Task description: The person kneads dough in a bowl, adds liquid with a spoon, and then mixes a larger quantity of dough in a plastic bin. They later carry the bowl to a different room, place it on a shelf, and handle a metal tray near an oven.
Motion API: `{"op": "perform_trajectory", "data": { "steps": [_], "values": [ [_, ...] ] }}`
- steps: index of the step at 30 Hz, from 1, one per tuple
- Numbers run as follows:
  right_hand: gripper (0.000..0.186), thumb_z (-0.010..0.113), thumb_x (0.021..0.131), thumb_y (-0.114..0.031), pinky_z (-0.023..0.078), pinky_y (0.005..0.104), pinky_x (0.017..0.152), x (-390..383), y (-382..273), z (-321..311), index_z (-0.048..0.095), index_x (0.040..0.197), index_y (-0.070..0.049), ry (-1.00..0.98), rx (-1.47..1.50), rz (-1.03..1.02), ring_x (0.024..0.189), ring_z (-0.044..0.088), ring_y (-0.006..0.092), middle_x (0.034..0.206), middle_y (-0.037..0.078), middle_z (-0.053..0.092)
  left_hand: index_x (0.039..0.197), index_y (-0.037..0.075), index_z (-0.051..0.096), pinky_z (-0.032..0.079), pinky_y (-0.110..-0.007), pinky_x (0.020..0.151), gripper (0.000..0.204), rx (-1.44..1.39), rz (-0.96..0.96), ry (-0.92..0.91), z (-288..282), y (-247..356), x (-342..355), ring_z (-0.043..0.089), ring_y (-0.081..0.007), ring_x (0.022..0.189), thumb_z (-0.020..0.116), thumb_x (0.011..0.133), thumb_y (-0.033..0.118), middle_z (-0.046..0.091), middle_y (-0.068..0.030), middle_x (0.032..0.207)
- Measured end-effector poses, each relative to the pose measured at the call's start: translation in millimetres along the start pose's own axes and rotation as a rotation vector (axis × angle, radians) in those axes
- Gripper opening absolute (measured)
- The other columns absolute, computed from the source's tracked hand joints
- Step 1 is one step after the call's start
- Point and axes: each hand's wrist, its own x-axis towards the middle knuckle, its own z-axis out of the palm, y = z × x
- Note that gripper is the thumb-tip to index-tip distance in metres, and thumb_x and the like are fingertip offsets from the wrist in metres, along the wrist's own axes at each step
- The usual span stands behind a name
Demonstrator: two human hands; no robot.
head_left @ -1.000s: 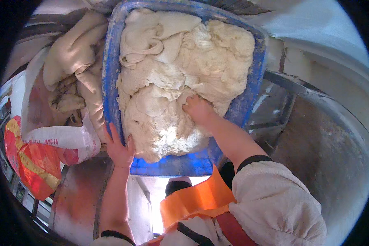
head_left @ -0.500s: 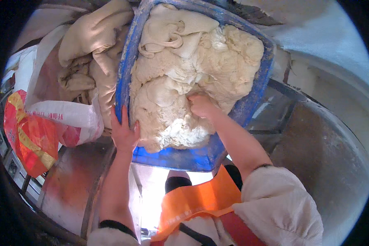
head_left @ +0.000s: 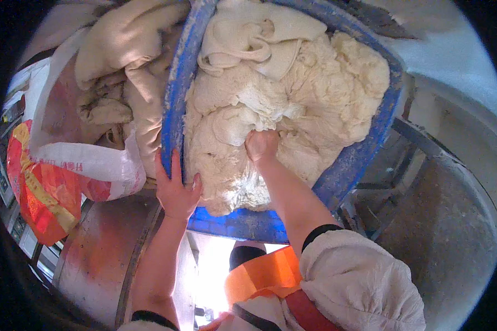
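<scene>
A large mass of pale, lumpy dough [head_left: 226, 88] fills a blue tub [head_left: 392, 105]. White flour [head_left: 243, 193] lies in patches on the dough at the near side and around the middle. My right hand [head_left: 262, 144] is closed and pressed into the middle of the dough, its fingertips sunk out of sight. At the tub's near left corner, my left hand [head_left: 178, 190] rests over the rim with fingers stretched and apart. Its thumb lies on the dough side.
Left of the tub stand a brown cloth-like heap [head_left: 116, 49], an open white sack [head_left: 107, 157] and a red and yellow bag [head_left: 44, 198]. A metal surface [head_left: 102, 237] lies at the lower left. A grey rounded metal vessel [head_left: 442, 204] stands at the right.
My right hand has shifted left over the dough, and the near flour patch looks smaller. The tub sits farther right and slightly larger in view. My left hand stays at the rim.
</scene>
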Motion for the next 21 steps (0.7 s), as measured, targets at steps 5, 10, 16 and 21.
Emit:
{"op": "perform_trajectory", "data": {
  "steps": [5, 10, 16, 21],
  "values": [
    [0.029, 0.055, 0.082, -0.027, 0.049, 0.0432, 0.081, 18, 14, 15, 0.069, 0.097, -0.007, 0.117, 0.172, -0.077, 0.092, 0.063, 0.0305, 0.093, 0.013, 0.069, 0.139, 0.012, 0.043, 0.043, -0.044, 0.099, 0.075, 0.044, 0.046, 0.061, 2, -2, 0, 0.042, -0.0426, 0.126, 0.072, 0.072, 0.029, 0.028, -0.0248, 0.146],
    [0.056, 0.051, 0.093, -0.042, 0.039, 0.0442, 0.1, -5, 25, -45, 0.05, 0.131, -0.001, -0.481, 0.868, 0.337, 0.122, 0.051, 0.0312, 0.134, 0.02, 0.052, 0.141, 0.013, 0.041, 0.037, -0.044, 0.104, 0.072, 0.053, -0.01, -0.007, -2, 6, -4, 0.034, -0.0411, 0.132, 0.07, 0.076, 0.025, 0.026, -0.0239, 0.148],
    [0.078, 0.046, 0.093, -0.058, 0.018, 0.038, 0.114, -120, -2, -167, 0.033, 0.144, -0.001, -0.454, 2.128, 0.57, 0.139, 0.027, 0.0252, 0.15, 0.012, 0.032, 0.146, 0.006, 0.03, 0.021, -0.038, 0.114, 0.068, -0.337, -0.528, -0.106, -30, 101, -20, 0.02, -0.034, 0.141, 0.052, 0.092, 0.042, 0.017, -0.0197, 0.154],
    [0.102, 0.041, 0.084, -0.075, 0.016, 0.0376, 0.114, -173, -43, -271, 0.018, 0.149, 0.0, -0.403, 1.653, 0.35, 0.14, 0.022, 0.0258, 0.153, 0.015, 0.022, 0.15, 0.003, 0.017, 0.013, -0.034, 0.116, 0.074, -1.626, -0.668, -0.378, -119, 246, -51, 0.015, -0.0267, 0.144, 0.03, 0.099, 0.054, 0.018, -0.0147, 0.155]
  ]
}}
